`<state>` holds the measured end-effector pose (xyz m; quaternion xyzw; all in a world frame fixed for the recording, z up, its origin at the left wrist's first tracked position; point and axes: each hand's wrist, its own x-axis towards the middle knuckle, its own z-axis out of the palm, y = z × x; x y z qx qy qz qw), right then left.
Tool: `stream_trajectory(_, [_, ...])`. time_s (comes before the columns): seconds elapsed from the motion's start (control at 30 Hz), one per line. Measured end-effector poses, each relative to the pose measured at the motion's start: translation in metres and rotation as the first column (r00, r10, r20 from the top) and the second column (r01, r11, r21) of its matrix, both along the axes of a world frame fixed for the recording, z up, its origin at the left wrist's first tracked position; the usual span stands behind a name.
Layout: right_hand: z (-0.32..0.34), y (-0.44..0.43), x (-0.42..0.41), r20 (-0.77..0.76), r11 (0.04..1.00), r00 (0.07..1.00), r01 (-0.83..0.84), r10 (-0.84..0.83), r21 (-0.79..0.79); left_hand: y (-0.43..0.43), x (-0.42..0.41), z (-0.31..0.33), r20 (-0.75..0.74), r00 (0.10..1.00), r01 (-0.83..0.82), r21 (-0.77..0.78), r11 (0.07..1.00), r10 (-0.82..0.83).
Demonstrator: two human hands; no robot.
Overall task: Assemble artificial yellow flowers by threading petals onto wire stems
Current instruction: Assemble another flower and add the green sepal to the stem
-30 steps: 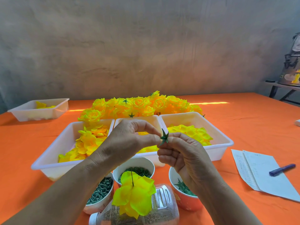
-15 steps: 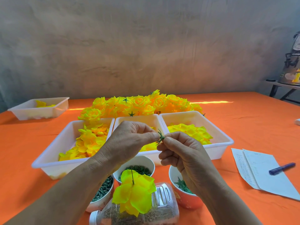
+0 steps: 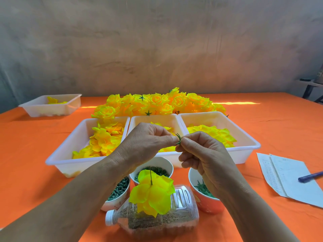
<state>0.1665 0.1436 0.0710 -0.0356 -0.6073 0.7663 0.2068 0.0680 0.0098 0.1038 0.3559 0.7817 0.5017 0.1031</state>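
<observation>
My left hand [image 3: 146,142] and my right hand [image 3: 202,154] meet above the middle tray, both pinching one small green star-shaped calyx [image 3: 179,139] between thumb and fingertips. Below them a half-built yellow flower [image 3: 153,194] sits threaded on a thin wire stem [image 3: 150,175] that stands upright from a plastic bottle [image 3: 157,219] lying on its side. Three white trays [image 3: 59,159] hold loose yellow petals [image 3: 104,140]. A heap of finished yellow flowers [image 3: 157,103] lies behind the trays.
Three bowls stand in front of the trays: a left bowl [image 3: 118,191] and a middle bowl [image 3: 157,165] of green pieces, and an orange bowl [image 3: 204,201] of green calyxes. A fourth tray [image 3: 52,105] sits far left. Papers [image 3: 286,173] and a blue pen [image 3: 311,177] lie right.
The calyx has turned between my fingertips, from spread star points to a more edge-on, folded look. Both hands stay together in almost the same place.
</observation>
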Motion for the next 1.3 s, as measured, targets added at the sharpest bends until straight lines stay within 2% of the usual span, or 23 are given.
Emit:
stream_trajectory(0.33, [-0.004, -0.008, -0.007, 0.075, 0.999, 0.996, -0.045, 0.045, -0.009, -0.018, -0.006, -0.005, 0.132, 0.991, 0.024, 0.008, 1.0, -0.025])
stream_trajectory(0.63, [-0.003, 0.001, -0.005, 0.1, 0.997, 0.993, -0.053, 0.058, -0.054, -0.022, -0.008, -0.01, 0.169, 0.986, -0.006, 0.02, 1.0, 0.003])
stream_trajectory(0.73, [0.002, 0.017, -0.001, 0.126, 1.0, 0.992, -0.002, -0.001, 0.02, -0.022, -0.009, -0.015, 0.175, 0.984, -0.025, 0.016, 1.0, 0.022])
stream_trajectory(0.97, [-0.002, 0.074, 0.014, 0.287, 0.903, 0.927, 0.105, -0.241, 0.417, -0.024, -0.015, -0.03, 0.221, 0.974, -0.051, -0.007, 0.999, 0.052])
stream_trajectory(1.03, [-0.01, 0.085, 0.016, 0.313, 0.835, 0.897, 0.103, -0.313, 0.54, -0.023, -0.016, -0.035, 0.237, 0.97, -0.046, -0.017, 0.999, 0.049])
stream_trajectory(1.1, [-0.017, 0.094, 0.016, 0.303, 0.701, 0.863, 0.078, -0.403, 0.709, -0.021, -0.018, -0.038, 0.247, 0.968, -0.047, -0.026, 0.999, 0.052])
stream_trajectory(1.17, [-0.023, 0.1, 0.015, 0.284, 0.424, 0.821, -0.056, -0.496, 0.904, -0.019, -0.02, -0.041, 0.254, 0.965, -0.057, -0.033, 0.998, 0.064])
stream_trajectory(1.23, [-0.029, 0.099, 0.012, 0.265, 0.138, 0.792, -0.227, -0.55, 0.964, -0.017, -0.021, -0.044, 0.26, 0.963, -0.058, -0.043, 0.997, 0.067])
stream_trajectory(1.27, [-0.032, 0.098, 0.009, 0.264, 0.06, 0.795, -0.278, -0.546, 0.959, -0.017, -0.022, -0.045, 0.263, 0.962, -0.058, -0.049, 0.997, 0.068])
stream_trajectory(1.3, [-0.034, 0.096, 0.007, 0.276, 0.025, 0.803, -0.311, -0.528, 0.95, -0.017, -0.023, -0.046, 0.265, 0.962, -0.059, -0.053, 0.997, 0.071])
